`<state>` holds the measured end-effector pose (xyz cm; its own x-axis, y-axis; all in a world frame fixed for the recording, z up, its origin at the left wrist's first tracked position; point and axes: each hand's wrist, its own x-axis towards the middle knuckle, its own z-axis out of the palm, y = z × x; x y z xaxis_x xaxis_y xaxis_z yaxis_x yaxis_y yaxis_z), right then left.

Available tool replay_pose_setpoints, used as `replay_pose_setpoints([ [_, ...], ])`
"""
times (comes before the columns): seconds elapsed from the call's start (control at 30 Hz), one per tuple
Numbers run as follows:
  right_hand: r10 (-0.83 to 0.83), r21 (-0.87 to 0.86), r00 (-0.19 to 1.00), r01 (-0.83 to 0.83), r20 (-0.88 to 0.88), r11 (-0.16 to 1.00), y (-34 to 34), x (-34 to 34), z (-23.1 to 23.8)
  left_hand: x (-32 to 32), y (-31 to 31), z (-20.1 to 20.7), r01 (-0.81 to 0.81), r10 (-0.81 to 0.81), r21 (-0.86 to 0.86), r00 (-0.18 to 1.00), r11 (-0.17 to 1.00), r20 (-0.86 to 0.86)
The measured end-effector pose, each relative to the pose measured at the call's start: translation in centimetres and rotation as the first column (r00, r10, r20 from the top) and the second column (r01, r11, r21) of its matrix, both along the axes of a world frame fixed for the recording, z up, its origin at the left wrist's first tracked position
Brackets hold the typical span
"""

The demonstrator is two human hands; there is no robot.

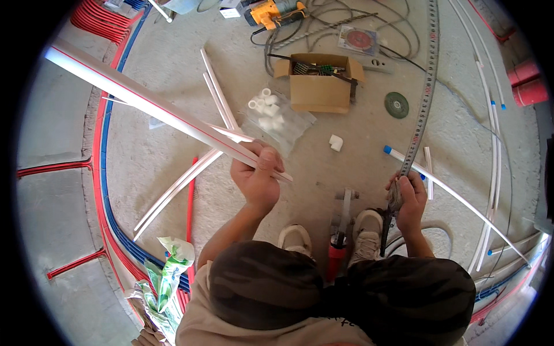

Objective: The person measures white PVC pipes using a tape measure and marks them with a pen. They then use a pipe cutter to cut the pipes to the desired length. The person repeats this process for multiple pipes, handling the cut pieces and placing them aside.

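The left hand point(257, 177) grasps a white pipe point(156, 106) slanting forward and left above the floor point(326, 170), while the right hand point(412, 199) clutches a tape measure point(395, 196), its blade point(425, 98) extending forward past the disc point(396, 105).

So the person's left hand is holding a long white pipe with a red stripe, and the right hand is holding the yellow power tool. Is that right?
Not quite: in the head view, the right hand holds a tape measure with its blade run out; the yellow power tool lies on the floor. The left hand does hold the red-striped white pipe.
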<state>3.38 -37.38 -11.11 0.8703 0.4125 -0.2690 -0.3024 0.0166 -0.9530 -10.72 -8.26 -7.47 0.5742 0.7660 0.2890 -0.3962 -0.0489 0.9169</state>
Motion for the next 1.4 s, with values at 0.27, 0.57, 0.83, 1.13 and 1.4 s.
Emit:
replay_pose_setpoints([
  [0.27,0.156,-0.066,0.986,-0.159,-0.058,0.985,-0.1,-0.1,-0.6,-0.3,1.2,2.6,0.149,-0.097,-0.398,0.984,0.905,0.149],
  [0.57,0.326,-0.225,0.945,-0.317,0.003,0.921,-0.8,1.2,1.5,0.5,0.5,1.3,0.364,-0.4,-0.349,0.916,0.863,-0.032],
  [0.83,0.335,-0.331,0.939,-0.34,-0.073,0.88,-2.9,3.3,4.8,0.5,0.7,1.1,0.402,-0.479,-0.36,0.865,0.842,-0.153],
  [1.13,0.383,-0.292,0.924,-0.363,0.012,0.885,-2.2,1.6,4.1,0.9,1.0,2.2,0.467,-0.512,-0.495,0.858,0.733,0.052],
  [1.4,0.414,-0.398,0.91,-0.379,0.002,0.835,-1.9,2.0,6.9,0.7,1.9,-0.4,0.399,-0.511,-0.552,0.858,0.732,-0.057],
])
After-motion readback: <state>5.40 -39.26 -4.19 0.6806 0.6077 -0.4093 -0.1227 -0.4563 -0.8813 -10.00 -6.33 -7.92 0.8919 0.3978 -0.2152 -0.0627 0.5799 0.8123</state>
